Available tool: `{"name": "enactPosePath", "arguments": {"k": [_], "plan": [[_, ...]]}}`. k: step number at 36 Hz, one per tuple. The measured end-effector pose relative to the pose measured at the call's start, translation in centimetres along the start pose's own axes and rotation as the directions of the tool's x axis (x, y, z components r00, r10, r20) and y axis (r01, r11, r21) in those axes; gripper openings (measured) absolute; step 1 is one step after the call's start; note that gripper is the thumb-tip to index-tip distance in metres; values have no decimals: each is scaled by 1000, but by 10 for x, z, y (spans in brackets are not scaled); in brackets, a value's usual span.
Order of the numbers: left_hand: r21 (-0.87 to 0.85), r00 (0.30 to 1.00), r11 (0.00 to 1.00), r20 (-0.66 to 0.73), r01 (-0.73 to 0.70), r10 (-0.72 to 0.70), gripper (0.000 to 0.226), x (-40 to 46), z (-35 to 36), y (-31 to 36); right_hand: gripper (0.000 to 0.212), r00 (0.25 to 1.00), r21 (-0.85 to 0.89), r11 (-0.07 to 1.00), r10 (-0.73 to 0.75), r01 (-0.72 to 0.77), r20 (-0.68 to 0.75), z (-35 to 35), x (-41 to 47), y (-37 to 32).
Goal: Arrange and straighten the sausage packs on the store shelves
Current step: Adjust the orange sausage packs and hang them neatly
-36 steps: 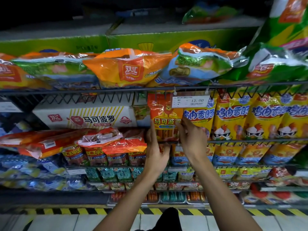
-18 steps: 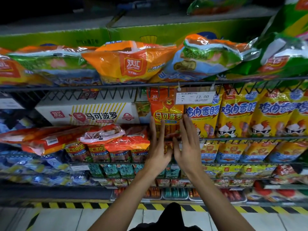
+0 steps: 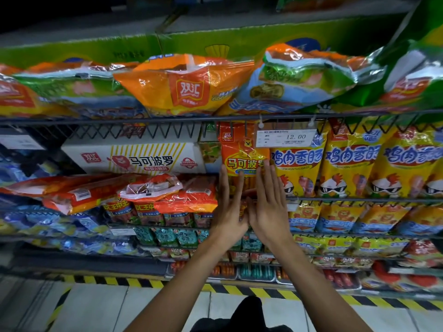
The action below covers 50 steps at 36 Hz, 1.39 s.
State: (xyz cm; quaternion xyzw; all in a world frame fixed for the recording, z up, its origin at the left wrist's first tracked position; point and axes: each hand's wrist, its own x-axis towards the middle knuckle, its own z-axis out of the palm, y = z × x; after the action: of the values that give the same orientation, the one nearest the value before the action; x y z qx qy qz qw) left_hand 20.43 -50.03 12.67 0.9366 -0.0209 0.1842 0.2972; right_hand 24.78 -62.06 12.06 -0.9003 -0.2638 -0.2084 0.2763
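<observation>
An orange sausage pack (image 3: 242,152) stands upright on the middle wire shelf, left of a row of yellow chicken sausage packs (image 3: 347,164). My left hand (image 3: 229,207) and my right hand (image 3: 268,204) are side by side in front of its lower half, fingers straight and spread, palms toward the pack. Neither hand grips anything; the fingertips lie on or just before the pack's front. The pack's bottom edge is hidden behind my hands.
A price tag reading 12.00 (image 3: 286,138) hangs from the upper wire shelf (image 3: 143,121), which carries large orange and green bags (image 3: 187,87). A white carton (image 3: 134,159) sits left of the pack above heaped red packs (image 3: 167,192). Lower shelves hold several small packs.
Both hands let go of the orange pack's sides and flattened out in front of it, fingers extended. The view shifted slightly downward and closer.
</observation>
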Motion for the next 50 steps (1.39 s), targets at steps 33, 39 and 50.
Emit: {"name": "enactPosePath", "arguments": {"k": [33, 39, 50], "plan": [[-150, 821, 811, 206, 565, -533, 43, -79, -118, -93, 80, 965, 519, 820, 148, -241, 215, 20, 3, -95], [-144, 826, 840, 329, 523, -458, 57, -76, -146, -100, 73, 930, 534, 761, 305, -367, 204, 27, -4, -102], [-185, 838, 871, 420, 456, -350, 68, -74, -145, -95, 64, 929, 536, 758, 305, -370, 210, 22, 0, -117]]}}
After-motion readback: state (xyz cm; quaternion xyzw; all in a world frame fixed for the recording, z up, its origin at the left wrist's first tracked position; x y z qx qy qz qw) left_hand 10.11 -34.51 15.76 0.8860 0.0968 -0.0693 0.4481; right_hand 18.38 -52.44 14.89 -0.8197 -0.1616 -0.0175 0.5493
